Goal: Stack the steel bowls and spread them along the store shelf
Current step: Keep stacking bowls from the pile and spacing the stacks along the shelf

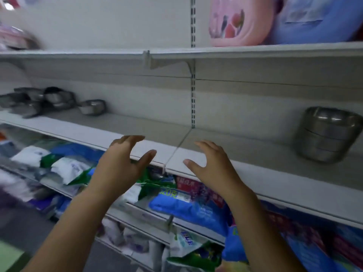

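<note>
Both hands are held empty in front of the shelf (121, 132) edge, palms facing each other. The left hand (121, 163) has its fingers (135, 139) spread and slightly curled; the right hand (214, 165) likewise. A stack (328, 134) of upturned steel bowls is seen on the shelf at far right, well apart from the hands. Loose bowls (53, 101) are clustered at far left. Packets (188, 207) are piled on the shelf below.
</note>
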Demonstrator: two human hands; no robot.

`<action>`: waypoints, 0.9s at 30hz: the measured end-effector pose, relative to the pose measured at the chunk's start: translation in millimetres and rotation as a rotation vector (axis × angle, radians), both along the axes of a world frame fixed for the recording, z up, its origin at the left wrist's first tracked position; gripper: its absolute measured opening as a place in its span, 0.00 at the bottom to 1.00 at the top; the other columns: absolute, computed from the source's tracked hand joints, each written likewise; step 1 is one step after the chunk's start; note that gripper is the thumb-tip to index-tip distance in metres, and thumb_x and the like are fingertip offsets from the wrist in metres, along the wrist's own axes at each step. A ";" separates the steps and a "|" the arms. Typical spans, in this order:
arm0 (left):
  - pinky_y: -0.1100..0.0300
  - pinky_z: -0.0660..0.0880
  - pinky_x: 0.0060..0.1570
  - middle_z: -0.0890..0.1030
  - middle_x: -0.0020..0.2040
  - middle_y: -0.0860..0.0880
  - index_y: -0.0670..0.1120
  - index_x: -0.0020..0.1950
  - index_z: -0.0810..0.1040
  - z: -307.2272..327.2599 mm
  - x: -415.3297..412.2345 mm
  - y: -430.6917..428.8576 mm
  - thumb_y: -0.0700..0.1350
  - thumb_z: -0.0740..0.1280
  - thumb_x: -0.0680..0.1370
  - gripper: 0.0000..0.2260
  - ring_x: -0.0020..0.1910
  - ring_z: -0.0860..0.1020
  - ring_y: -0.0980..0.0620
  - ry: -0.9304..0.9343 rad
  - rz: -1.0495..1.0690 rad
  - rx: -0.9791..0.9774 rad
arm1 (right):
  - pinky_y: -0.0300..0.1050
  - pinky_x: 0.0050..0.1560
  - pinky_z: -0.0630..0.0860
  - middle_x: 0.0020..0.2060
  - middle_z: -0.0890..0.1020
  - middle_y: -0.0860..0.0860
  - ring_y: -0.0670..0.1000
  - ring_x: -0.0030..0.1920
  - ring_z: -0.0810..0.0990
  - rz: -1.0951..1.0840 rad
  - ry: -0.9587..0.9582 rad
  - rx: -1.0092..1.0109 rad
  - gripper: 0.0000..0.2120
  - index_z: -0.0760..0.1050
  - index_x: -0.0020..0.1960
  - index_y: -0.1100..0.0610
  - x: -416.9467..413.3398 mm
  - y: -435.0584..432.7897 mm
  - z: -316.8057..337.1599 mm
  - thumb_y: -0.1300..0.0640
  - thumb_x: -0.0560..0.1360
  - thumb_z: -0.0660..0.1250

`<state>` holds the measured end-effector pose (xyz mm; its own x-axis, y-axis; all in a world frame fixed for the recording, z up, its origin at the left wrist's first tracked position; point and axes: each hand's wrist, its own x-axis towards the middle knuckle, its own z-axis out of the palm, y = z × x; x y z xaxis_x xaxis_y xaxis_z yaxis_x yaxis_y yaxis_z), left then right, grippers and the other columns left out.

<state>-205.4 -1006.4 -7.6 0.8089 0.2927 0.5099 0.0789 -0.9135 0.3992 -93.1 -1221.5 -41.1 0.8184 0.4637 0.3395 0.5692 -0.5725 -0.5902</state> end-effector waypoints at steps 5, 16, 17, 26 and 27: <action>0.51 0.71 0.62 0.81 0.64 0.45 0.44 0.67 0.78 0.8 -25.6 54.9 0.59 0.68 0.76 0.26 0.66 0.76 0.44 -0.018 0.102 -0.029 | 0.38 0.70 0.59 0.74 0.71 0.49 0.52 0.74 0.67 0.118 -0.020 -0.016 0.29 0.71 0.74 0.55 -0.1 75.2 2.8 0.43 0.77 0.71; 0.53 0.70 0.65 0.80 0.66 0.45 0.42 0.68 0.78 -2.1 -31.3 192.3 0.57 0.69 0.77 0.26 0.67 0.75 0.44 0.003 0.319 0.005 | 0.44 0.68 0.66 0.71 0.73 0.51 0.54 0.71 0.70 0.294 0.000 0.013 0.27 0.74 0.71 0.54 34.8 243.2 7.3 0.43 0.76 0.72; 0.53 0.70 0.64 0.80 0.66 0.45 0.43 0.69 0.77 -0.3 -26.9 206.8 0.57 0.70 0.77 0.25 0.67 0.75 0.45 0.006 0.333 0.004 | 0.44 0.69 0.66 0.71 0.72 0.50 0.54 0.71 0.69 0.308 0.012 0.014 0.27 0.73 0.72 0.54 39.4 257.5 8.9 0.43 0.77 0.71; 0.52 0.75 0.57 0.80 0.65 0.46 0.50 0.68 0.77 -5.3 27.7 329.0 0.61 0.67 0.77 0.23 0.57 0.79 0.45 -0.063 0.425 -0.111 | 0.43 0.68 0.68 0.73 0.71 0.49 0.50 0.72 0.69 0.387 0.029 0.028 0.27 0.72 0.73 0.53 95.5 383.8 11.3 0.44 0.78 0.70; 0.53 0.74 0.56 0.79 0.65 0.47 0.51 0.68 0.77 -10.6 30.2 340.6 0.62 0.67 0.77 0.23 0.55 0.79 0.48 -0.065 0.439 -0.138 | 0.44 0.69 0.68 0.73 0.71 0.50 0.51 0.72 0.69 0.397 0.036 0.020 0.27 0.72 0.72 0.53 98.3 398.2 9.5 0.44 0.78 0.71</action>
